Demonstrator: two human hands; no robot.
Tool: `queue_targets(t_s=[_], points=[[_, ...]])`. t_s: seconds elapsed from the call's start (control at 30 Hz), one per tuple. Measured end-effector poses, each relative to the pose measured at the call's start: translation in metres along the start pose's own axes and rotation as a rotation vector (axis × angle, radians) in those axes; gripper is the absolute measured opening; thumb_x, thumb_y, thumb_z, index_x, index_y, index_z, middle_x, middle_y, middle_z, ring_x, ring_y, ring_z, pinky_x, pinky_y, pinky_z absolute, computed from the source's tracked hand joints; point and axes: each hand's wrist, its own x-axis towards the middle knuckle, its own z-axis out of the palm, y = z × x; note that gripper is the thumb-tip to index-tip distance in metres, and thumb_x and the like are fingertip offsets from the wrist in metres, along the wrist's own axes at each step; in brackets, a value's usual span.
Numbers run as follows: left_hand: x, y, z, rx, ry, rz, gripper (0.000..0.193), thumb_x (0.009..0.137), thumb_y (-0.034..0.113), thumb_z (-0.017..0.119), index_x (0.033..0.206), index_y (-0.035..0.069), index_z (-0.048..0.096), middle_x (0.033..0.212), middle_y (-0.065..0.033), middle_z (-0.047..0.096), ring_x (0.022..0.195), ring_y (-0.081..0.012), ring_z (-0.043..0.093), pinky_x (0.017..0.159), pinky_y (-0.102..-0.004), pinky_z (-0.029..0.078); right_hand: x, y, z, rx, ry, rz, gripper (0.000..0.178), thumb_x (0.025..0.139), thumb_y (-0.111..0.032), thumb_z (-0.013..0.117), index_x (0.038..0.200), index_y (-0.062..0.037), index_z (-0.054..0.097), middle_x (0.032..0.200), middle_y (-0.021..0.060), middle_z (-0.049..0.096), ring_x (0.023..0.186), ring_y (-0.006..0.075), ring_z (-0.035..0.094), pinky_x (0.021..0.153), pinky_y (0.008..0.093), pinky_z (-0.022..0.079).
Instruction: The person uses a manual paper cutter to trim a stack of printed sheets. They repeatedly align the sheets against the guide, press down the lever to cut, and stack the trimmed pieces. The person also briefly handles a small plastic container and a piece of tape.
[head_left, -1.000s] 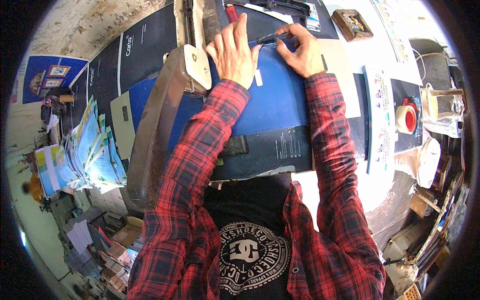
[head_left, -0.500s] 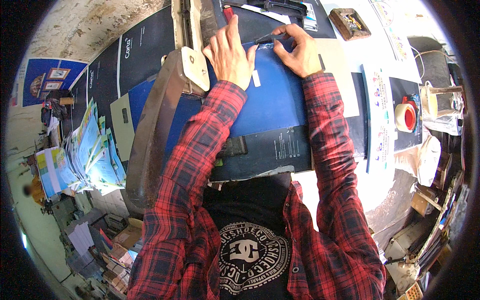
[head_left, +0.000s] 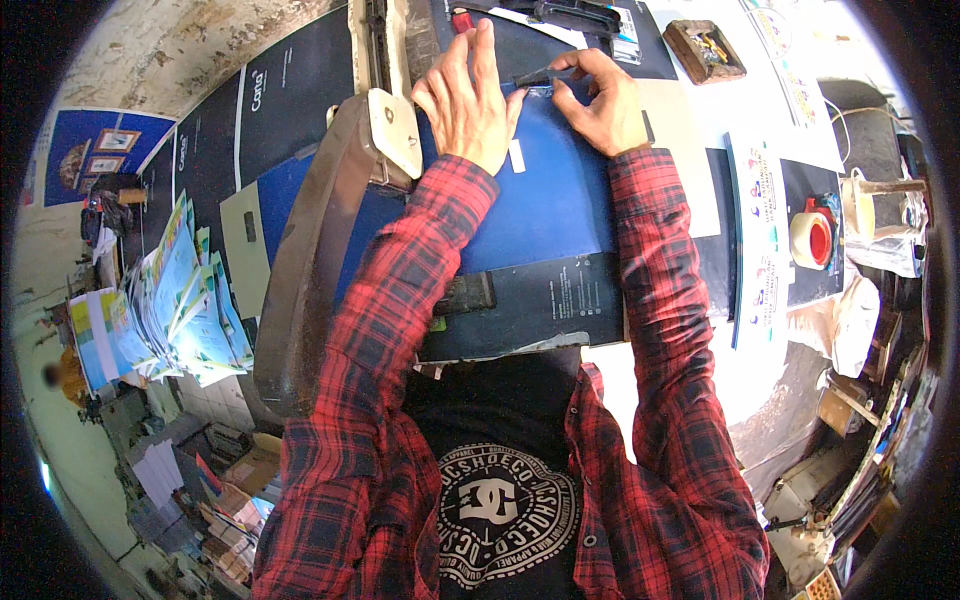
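Observation:
A blue sheet of board or cover (head_left: 550, 200) lies on the work table under both my hands. My left hand (head_left: 468, 110) rests on its upper left part with fingers stretched out, the thumb pointing at a small dark metal piece (head_left: 533, 80). My right hand (head_left: 605, 108) has thumb and forefinger curled at the other end of that piece, which appears pinched between them. Its exact kind is too small to make out, and the fingertips partly hide it. A short white strip (head_left: 517, 156) lies on the blue surface below my left thumb.
A big stapler-like machine with a long brown arm (head_left: 315, 230) stands left of my left arm. At the right are a small tray (head_left: 704, 52), tape rolls (head_left: 812, 238) and printed strips (head_left: 760, 240). A fanned paper stack (head_left: 175, 310) is at far left.
My left hand has shifted slightly, its fingers now more upright and a little right. My right hand keeps nearly the same pinch at the small dark piece.

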Motion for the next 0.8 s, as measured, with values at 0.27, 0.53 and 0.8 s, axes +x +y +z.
queue_targets(t_s=[0.27,0.53,0.8], points=[[0.003,0.000,0.002,-0.240,-0.044,-0.140,0.111,0.065,0.023,0.088,0.153,0.007,0.023,0.132,-0.0109,0.054,0.118,-0.0323,0.049,0.101,-0.0474,0.035,-0.001,0.005,0.002,-0.018,0.045,-0.056,0.025,0.079,-0.016,0.071,0.103,-0.0104,0.070,0.080,0.0025,0.062,0.063,0.0112,0.052,0.060,0.0272,0.047],[-0.001,-0.011,0.021,-0.563,-0.237,-0.181,0.108,0.068,0.013,0.083,0.153,0.004,0.018,0.118,-0.0070,0.063,0.112,-0.0302,0.054,0.098,-0.0467,0.037,0.000,0.003,0.002,-0.010,0.027,-0.051,0.026,0.079,-0.014,0.068,0.105,-0.0095,0.070,0.083,0.0036,0.063,0.065,0.0125,0.054,0.062,0.0279,0.048],[-0.015,0.021,-0.017,-0.282,-0.104,-0.091,0.042,0.076,0.027,0.078,0.111,0.009,0.063,0.090,-0.0047,0.054,0.087,-0.0258,0.056,0.077,-0.0451,0.041,-0.001,0.002,-0.001,0.008,0.000,0.000,0.025,0.077,-0.013,0.065,0.102,-0.0073,0.068,0.090,0.0114,0.066,0.081,0.0262,0.063,0.075,0.0365,0.051]])
